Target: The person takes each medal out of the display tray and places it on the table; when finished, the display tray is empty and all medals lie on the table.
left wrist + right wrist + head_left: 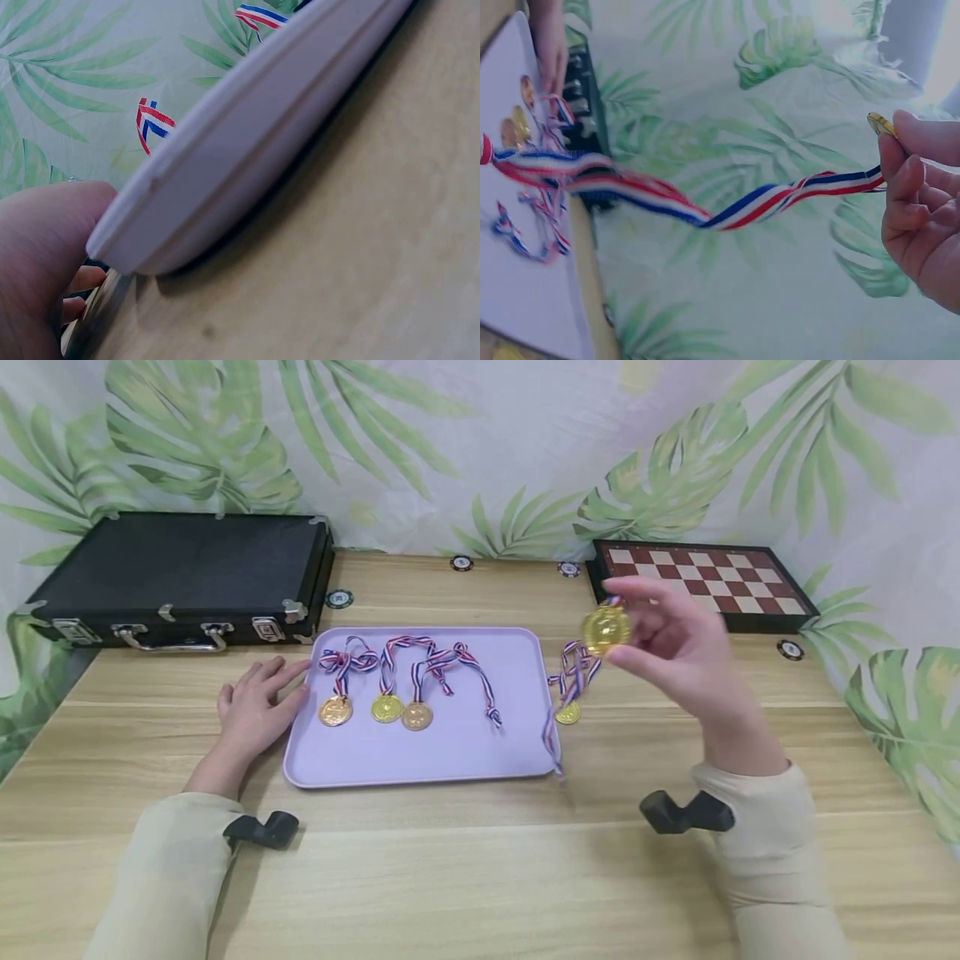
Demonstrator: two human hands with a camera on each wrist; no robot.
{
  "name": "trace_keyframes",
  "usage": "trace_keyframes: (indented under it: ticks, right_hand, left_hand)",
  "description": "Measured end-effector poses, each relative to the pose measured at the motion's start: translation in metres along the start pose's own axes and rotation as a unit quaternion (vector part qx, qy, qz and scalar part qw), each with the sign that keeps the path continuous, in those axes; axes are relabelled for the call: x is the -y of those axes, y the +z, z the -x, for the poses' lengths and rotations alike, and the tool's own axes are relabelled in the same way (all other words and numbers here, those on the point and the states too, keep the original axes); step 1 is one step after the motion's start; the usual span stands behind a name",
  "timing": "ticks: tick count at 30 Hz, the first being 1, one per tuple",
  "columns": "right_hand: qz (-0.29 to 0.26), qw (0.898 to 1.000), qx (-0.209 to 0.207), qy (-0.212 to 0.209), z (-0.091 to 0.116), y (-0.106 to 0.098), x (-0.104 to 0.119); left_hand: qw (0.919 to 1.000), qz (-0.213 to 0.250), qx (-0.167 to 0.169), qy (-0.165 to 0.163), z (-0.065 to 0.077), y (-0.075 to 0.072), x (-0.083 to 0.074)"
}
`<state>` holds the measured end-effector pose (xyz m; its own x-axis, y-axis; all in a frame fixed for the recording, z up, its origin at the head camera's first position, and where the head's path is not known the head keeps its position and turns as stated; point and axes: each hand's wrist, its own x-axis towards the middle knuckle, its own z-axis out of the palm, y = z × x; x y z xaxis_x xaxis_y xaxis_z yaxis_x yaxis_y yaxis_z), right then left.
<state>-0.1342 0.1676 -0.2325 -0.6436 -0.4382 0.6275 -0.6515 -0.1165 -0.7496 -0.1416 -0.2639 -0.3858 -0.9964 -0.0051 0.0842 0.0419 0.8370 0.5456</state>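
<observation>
My right hand (675, 652) pinches a gold medal (606, 629) between thumb and fingers, raised above the table right of the tray. From it a red, white and blue ribbon (757, 206) hangs down past the tray's right edge. Another gold medal (567, 713) lies on the table below, partly covered by that ribbon in the head view. My left hand (258, 706) rests on the table with its thumb at the left rim of the lilac tray (420, 764). On the tray lie a bronze medal (335, 711), a gold medal (387, 708) and a darker bronze medal (417, 716), ribbons knotted.
A black hard case (187, 564) with metal latches stands at the back left. At the back right lies a red and white checkered board (705, 578). Several poker chips, such as the one behind the tray (462, 563), are spread along the back. Leaf-patterned cloth (480, 452) hangs behind.
</observation>
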Motion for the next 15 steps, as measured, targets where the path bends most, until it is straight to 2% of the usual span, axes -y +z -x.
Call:
trace_keyframes:
  ticks: [4, 7, 9, 12, 15]
  right_hand:
    - [-0.008, 0.998, -0.061, 0.023, 0.011, -0.023, 0.013]
    - [0.026, 0.992, -0.106, 0.069, 0.017, -0.043, 0.009]
    - [0.064, 0.982, -0.13, 0.121, 0.016, -0.056, 0.0]
    - [0.122, 0.96, -0.148, 0.205, 0.009, -0.072, -0.02]
    - [0.133, 0.95, -0.156, 0.237, 0.0, -0.08, -0.041]
  left_hand:
    - [1.0, -0.001, 0.0, 0.0, -0.001, 0.0, 0.0]
    - [1.0, 0.0, -0.001, 0.004, -0.002, -0.001, -0.001]
    - [1.0, 0.002, -0.003, 0.007, -0.002, -0.001, 0.0]
    - [0.9999, 0.003, -0.005, 0.009, -0.001, -0.002, 0.0]
    - [1.0, 0.002, -0.001, 0.01, -0.001, -0.001, 0.001]
